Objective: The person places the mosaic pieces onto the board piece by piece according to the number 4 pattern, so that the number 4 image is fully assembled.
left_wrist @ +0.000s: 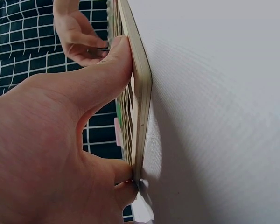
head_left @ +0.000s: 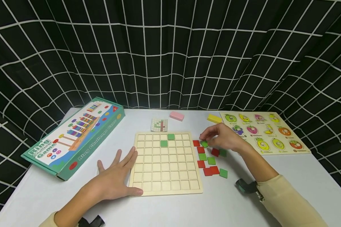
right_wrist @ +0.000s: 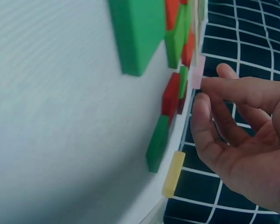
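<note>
A wooden grid board [head_left: 164, 159] lies in the middle of the head view, with green square tiles [head_left: 164, 143] in two upper cells. Against its left edge rests my left hand [head_left: 113, 178], fingers spread, the thumb on the near left corner. My right hand [head_left: 223, 137] hovers over the loose tiles right of the board, thumb and fingers bent near a green tile [head_left: 204, 144]. In the right wrist view the thumb and index fingertips [right_wrist: 203, 100] come close together, with nothing visible between them. Several red tiles [head_left: 201, 164] and green tiles lie scattered there.
Behind the board lie a small pattern card [head_left: 159, 125] and a pink block [head_left: 177, 116]. A yellow block [head_left: 214, 118] sits beside a fruit puzzle board [head_left: 268, 132] at the right. On the left lies a green game box [head_left: 76, 135].
</note>
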Demonstrator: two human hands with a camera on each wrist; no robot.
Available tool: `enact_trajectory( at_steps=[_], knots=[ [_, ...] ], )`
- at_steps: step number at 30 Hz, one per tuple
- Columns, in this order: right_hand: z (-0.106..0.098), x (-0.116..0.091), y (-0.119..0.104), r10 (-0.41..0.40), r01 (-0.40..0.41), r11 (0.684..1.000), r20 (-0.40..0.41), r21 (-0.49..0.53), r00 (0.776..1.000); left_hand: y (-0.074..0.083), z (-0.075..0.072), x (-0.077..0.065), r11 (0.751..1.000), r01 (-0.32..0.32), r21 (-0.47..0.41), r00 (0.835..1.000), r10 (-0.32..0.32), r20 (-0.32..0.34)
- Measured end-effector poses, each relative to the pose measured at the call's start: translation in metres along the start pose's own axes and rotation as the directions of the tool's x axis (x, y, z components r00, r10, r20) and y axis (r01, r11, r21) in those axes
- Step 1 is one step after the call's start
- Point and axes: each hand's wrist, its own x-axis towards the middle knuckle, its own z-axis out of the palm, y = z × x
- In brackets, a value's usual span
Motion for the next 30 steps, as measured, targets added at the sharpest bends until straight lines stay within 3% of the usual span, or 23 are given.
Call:
enact_trajectory(
  at_steps=[11,30],
  knots=[
    [0.007,0.004,0.012,-0.018,0.018,0.995,0.001,-0.099,1.0,0.0,0.0,0.0,1.0,-0.004,0.0,1.0,0.004,-0.001],
    [0.008,0.007,0.008,0.011,-0.014,0.978,-0.013,-0.207,1.0,0.0,0.0,-0.001,1.0,-0.004,0.005,1.0,0.004,-0.013]
  ],
)
